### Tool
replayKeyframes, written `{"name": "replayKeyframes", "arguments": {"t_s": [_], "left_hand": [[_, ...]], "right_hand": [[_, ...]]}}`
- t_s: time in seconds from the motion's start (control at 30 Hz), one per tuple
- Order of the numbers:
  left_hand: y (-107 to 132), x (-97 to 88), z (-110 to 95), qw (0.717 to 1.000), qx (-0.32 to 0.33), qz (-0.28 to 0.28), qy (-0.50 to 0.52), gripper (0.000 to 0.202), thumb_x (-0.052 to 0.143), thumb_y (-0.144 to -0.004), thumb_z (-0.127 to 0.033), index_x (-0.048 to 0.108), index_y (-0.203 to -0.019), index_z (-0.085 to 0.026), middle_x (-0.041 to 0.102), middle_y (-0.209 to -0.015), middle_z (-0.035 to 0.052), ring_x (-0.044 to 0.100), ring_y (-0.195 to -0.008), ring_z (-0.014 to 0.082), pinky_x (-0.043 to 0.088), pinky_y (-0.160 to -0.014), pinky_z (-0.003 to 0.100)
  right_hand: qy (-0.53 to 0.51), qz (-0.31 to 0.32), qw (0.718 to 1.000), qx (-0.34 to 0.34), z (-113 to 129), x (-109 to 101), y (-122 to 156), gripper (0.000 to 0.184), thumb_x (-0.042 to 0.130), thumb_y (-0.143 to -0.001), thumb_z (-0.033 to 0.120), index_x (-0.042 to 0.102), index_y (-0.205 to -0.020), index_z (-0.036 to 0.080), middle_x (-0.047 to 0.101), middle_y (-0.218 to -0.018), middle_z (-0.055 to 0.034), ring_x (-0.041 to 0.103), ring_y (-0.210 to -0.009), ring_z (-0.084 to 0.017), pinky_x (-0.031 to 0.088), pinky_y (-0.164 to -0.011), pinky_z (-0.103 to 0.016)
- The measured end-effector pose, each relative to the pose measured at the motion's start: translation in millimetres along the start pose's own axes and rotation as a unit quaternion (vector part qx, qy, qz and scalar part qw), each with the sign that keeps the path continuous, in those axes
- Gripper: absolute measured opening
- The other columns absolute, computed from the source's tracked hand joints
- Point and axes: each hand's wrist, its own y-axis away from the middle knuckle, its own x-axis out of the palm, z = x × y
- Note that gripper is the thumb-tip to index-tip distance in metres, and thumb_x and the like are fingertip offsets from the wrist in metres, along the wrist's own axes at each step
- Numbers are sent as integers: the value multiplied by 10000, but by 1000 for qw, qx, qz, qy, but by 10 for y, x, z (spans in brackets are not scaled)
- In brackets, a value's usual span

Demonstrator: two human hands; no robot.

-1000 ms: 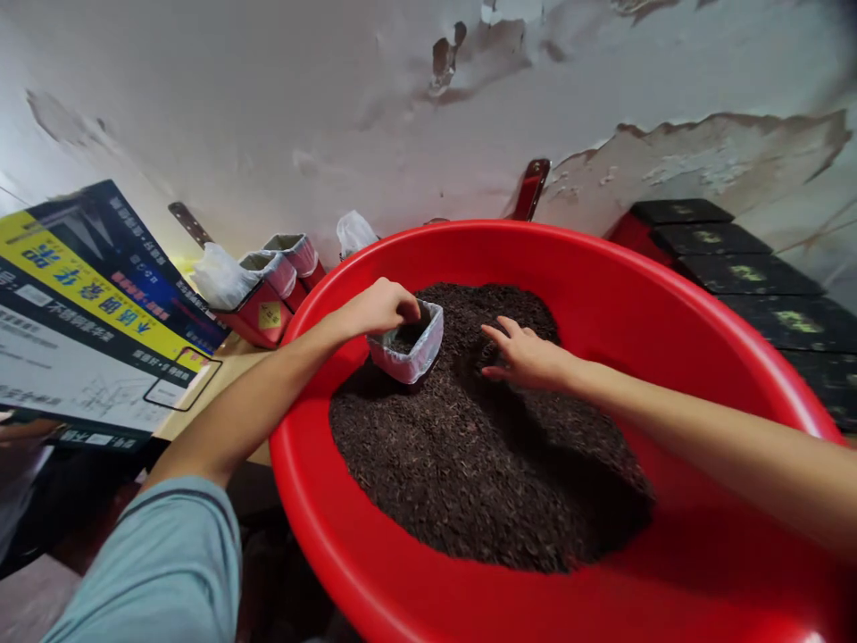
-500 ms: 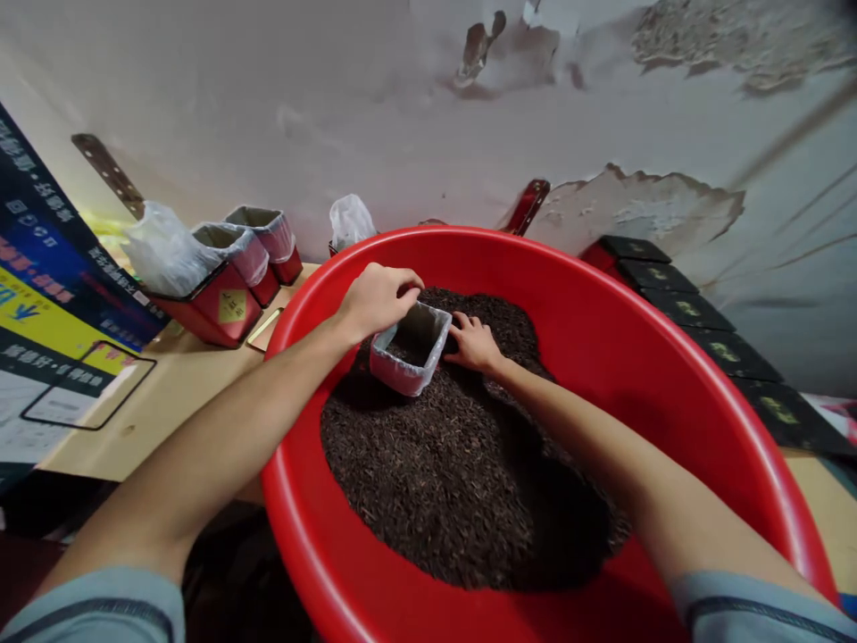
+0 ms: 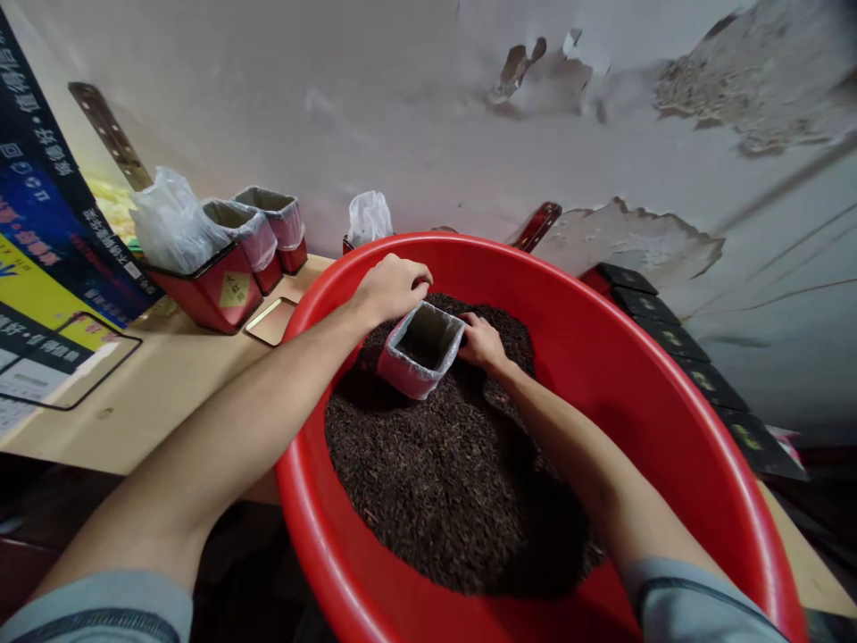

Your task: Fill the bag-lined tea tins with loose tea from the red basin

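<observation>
And the right hand (image 3: 483, 343) is in closer than a second ago, up against the lined container (image 3: 411, 375) between both hands; left hand (image 3: 394, 288) curls by its rim, whether either grips, I can't tell.

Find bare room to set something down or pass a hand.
Bare table between black frame, gold plate and left arm. A hand could pass over the bare basin wall between right arm and rim. Crowded: left tins, and the tin between left hand and right hand.
</observation>
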Motion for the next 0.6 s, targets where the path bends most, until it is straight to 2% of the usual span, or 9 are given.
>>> {"name": "replayKeyframes", "arguments": {"t_s": [0.17, 0.33, 0.47, 0.6], "left_hand": [[-28, 8, 52, 1000, 1, -2, -2, 302, 584, -861, -184, 809, -1061, -204, 800, -968, 56, 715, -882, 200, 532, -907, 319], [-46, 28, 96, 999, -2, -4, 34, 281, 608, -839, -162, 815, -1023, -208, 790, -853, 41, 724, -868, 207, 532, -888, 319], [-31, 46, 92, 997, -5, -18, 73, 250, 608, -852, -169, 811, -993, -206, 787, -848, 48, 727, -858, 211, 525, -886, 320], [17, 125, -28, 978, -31, -82, 188, 293, 530, -961, -308, 778, -1059, -188, 790, -934, 77, 731, -907, 213, 515, -929, 336]], "right_hand": [[-88, -85, 993, 2, -199, -82, -42, 476, 716, -757, 320, 702, -1227, 242, 635, -1311, -98, 641, -1136, -299, 526, -983, -416], [-174, -148, 974, -13, -310, -399, 32, 395, 699, -699, 305, 725, -1091, 255, 677, -1224, -71, 662, -1117, -275, 536, -954, -415], [-242, -216, 945, -25, -239, -743, 115, 339, 695, -674, 315, 723, -1002, 232, 706, -1124, -77, 672, -1051, -265, 514, -994, -442], [-345, -277, 897, -21, 20, -1102, 161, 370, 740, -627, 319, 705, -982, 222, 717, -1054, -48, 654, -1028, -262, 485, -1026, -470]]}}
